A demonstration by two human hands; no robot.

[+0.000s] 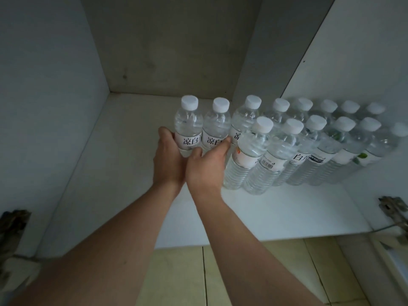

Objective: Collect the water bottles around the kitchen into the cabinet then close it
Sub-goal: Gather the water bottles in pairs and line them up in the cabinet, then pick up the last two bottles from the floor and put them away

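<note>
Hands both inside the white cabinet (287,208), on its bottom shelf. Left hand (170,160) is wrapped around the leftmost clear plastic water bottle with white cap and white label (188,127). Right hand (206,166) is curled against the second clear white-capped bottle (217,129) just right of it; I'd say it's grasping that one, though its fingertips are partly hidden behind the bottles. Both bottles stand upright, touching each other, at the left end of the back row.

Risks as I see them:
- Bottles are packed cap to cap. If I pull the hands out carelessly, a wrist could clip the front-row clear bottle with the orange-marked label (249,155) right beside the right hand and start a domino along the row.
- Letting go before the two bottles sit flat on the shelf could tip them into that front row or toward the open shelf to their left.
- Metal hinge (391,206) sits at the cabinet's right front edge, and a dark fitting (13,219) at its left front edge; a forearm could catch on either when withdrawing.

Count: roughly eight bottles in the back row including the two held, about six in the front row, the far right ones blurred so the total is approximate. Two hands. Beige tiled floor (242,272) below the shelf.
</note>
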